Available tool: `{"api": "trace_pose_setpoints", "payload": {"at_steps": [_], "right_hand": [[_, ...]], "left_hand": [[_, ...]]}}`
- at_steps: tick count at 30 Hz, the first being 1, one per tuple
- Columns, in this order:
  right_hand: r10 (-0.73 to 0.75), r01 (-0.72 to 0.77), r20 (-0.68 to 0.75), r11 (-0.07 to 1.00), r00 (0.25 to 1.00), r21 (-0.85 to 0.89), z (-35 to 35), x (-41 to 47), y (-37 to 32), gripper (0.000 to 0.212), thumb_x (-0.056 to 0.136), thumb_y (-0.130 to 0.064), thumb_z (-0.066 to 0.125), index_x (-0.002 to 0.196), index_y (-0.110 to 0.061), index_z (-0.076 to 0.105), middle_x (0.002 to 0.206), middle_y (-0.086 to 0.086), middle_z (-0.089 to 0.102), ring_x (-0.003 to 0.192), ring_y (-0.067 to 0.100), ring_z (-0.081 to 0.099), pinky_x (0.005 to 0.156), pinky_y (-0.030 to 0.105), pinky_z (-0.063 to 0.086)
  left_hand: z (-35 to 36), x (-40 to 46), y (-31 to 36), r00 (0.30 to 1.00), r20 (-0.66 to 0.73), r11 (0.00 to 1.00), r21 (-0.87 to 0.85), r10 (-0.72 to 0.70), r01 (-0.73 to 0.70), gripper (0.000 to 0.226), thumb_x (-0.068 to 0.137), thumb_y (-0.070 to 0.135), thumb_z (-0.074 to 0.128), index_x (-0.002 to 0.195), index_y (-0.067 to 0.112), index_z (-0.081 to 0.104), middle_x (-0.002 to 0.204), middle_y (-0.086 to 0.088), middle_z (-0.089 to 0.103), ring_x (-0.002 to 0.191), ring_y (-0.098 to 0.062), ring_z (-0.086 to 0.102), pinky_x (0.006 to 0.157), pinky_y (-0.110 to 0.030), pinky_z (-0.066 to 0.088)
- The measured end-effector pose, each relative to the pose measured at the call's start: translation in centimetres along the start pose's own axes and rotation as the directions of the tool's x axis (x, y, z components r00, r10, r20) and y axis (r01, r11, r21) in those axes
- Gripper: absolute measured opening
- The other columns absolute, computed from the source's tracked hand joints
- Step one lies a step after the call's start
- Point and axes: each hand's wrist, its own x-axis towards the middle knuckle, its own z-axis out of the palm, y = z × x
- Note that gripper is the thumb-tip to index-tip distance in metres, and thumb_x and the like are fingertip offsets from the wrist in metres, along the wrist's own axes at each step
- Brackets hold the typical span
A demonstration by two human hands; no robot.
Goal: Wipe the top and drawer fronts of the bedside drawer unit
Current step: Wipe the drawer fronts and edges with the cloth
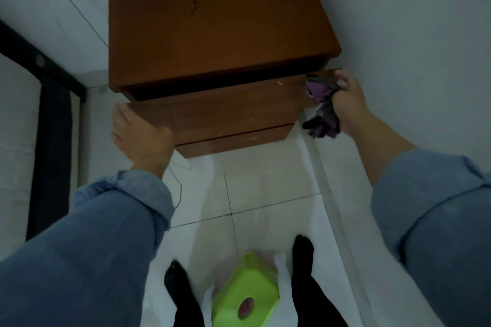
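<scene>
Sleeved left hand (140, 135) braces the drawer unit (212, 34) flat-fingered, likely steadying it; right hand (348, 98) clamps the purple cloth (321, 106) against its top drawer front (225, 103).

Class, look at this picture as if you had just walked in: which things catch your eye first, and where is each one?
The brown drawer unit fills the upper middle, its top drawer pulled slightly out. At that drawer's right end, the right hand grips a purple cloth, while the left hand lies flat against the unit's left side. Low on the tiled floor, a bright green container sits between the person's feet.
</scene>
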Motion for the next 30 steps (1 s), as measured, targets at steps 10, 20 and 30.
{"api": "trace_pose_setpoints", "payload": {"at_steps": [10, 20, 30], "right_hand": [[-0.185, 0.159, -0.07, 0.948, 0.98, -0.276, -1.2, 3.0, -2.7, 0.063, 0.079, 0.009, 0.034, 0.136, -0.015, 0.048, 0.134, 0.012, 0.054, 0.12, 0.023, 0.052, 0.102, 0.03, 0.043], [-0.344, 0.411, 0.23, 0.681, 0.91, -0.606, 7.4, -3.2, 0.6, 0.055, 0.09, -0.01, 0.048, 0.142, -0.026, 0.039, 0.151, 0.001, 0.035, 0.131, 0.029, 0.032, 0.107, 0.038, 0.029], [-0.334, 0.5, 0.381, 0.681, 0.862, -0.535, 11.6, -6.9, 0.4, 0.055, 0.092, -0.002, 0.047, 0.138, -0.032, 0.043, 0.149, -0.005, 0.035, 0.122, 0.028, 0.035, 0.103, 0.033, 0.027]], "left_hand": [[4.0, -4.0, 6.8, 0.848, 0.305, 0.826, 0.241, 0.434, -0.51, 0.082, 0.078, 0.022, 0.055, 0.151, 0.013, 0.017, 0.159, 0.0, 0.014, 0.146, -0.013, 0.01, 0.119, -0.039, 0.002], [3.6, -3.8, 5.7, 0.815, 0.305, 0.791, 0.233, 0.493, -0.566, 0.087, 0.073, 0.036, 0.064, 0.147, 0.01, 0.028, 0.155, -0.005, 0.027, 0.143, -0.018, 0.022, 0.117, -0.038, 0.011], [0.5, -1.2, 3.4, 0.885, 0.197, 0.849, 0.258, 0.421, -0.461, 0.075, 0.077, 0.01, 0.057, 0.145, 0.004, 0.027, 0.153, -0.011, 0.029, 0.143, -0.023, 0.023, 0.119, -0.039, 0.01]]}}
